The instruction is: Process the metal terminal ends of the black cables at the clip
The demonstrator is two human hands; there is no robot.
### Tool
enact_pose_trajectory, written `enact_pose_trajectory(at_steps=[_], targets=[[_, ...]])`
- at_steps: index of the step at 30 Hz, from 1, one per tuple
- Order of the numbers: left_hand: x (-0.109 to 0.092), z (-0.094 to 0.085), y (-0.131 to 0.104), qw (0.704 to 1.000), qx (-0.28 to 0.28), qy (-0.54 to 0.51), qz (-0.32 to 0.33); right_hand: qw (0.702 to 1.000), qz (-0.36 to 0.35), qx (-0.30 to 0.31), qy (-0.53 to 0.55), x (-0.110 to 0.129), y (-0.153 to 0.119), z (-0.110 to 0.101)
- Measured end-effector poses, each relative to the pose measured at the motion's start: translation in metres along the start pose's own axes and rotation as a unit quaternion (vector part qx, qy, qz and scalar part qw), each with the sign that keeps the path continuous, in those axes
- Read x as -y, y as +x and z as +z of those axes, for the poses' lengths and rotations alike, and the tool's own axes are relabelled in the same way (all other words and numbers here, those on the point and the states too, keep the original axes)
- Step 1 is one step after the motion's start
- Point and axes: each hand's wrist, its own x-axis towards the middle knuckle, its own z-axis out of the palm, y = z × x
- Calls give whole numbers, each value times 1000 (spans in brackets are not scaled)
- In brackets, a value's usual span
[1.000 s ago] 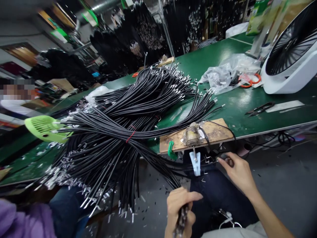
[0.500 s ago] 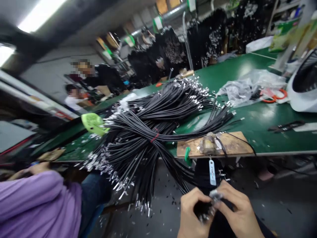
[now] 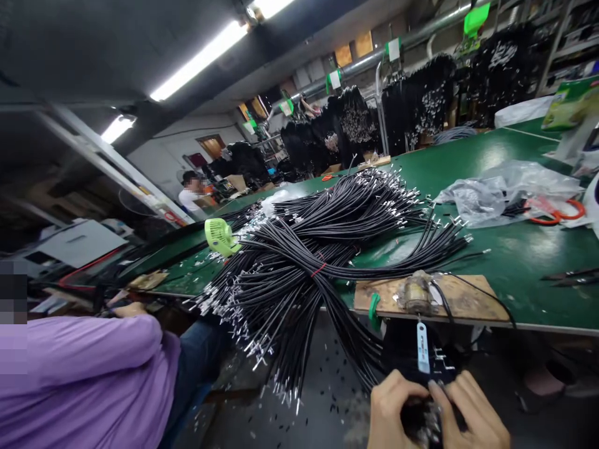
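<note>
At the bottom right, my left hand (image 3: 395, 408) curls round a bundle of black cables (image 3: 423, 419) whose silvery ends point up at me. My right hand (image 3: 475, 411) is closed against the other side of those ends, thumb and fingers bent inward; its exact grip is partly hidden. Just beyond my hands, a light blue tag-like strip (image 3: 423, 348) hangs from a small metal device (image 3: 418, 294) on a wooden board (image 3: 468, 296). Left of this, a large pile of black cables (image 3: 299, 249) with metal ends lies on the green table, some tied with a red band (image 3: 319, 267).
A co-worker in a purple sleeve (image 3: 107, 374) sits at the left. A small green fan (image 3: 219, 237) stands by the pile. Clear plastic bags (image 3: 496, 190), orange-handled scissors (image 3: 556, 215) and dark pliers (image 3: 571, 275) lie on the green table (image 3: 519, 262) at the right.
The view has tilted up and swung left, so things sit further right and lower. My hands stay at the bundle; my right fingers have shifted over its ends.
</note>
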Motion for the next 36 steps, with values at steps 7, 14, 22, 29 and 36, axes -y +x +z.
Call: enact_pose_trajectory(at_steps=[7, 14, 22, 29, 36], targets=[[-24, -15, 7, 991, -23, -10, -130, 861, 296, 106, 401, 28, 20, 9], [-28, -21, 12, 988, 32, -69, -137, 575, 491, 108, 646, 29, 22, 11], [-28, -21, 11, 984, 60, -56, -161, 790, 316, 136, 507, 19, 22, 0], [-29, -19, 8, 988, 32, -40, -144, 758, 429, 24, 491, 36, 14, 14], [-32, -19, 11, 984, 16, -55, -166, 861, 285, 57, 417, 29, 20, 6]])
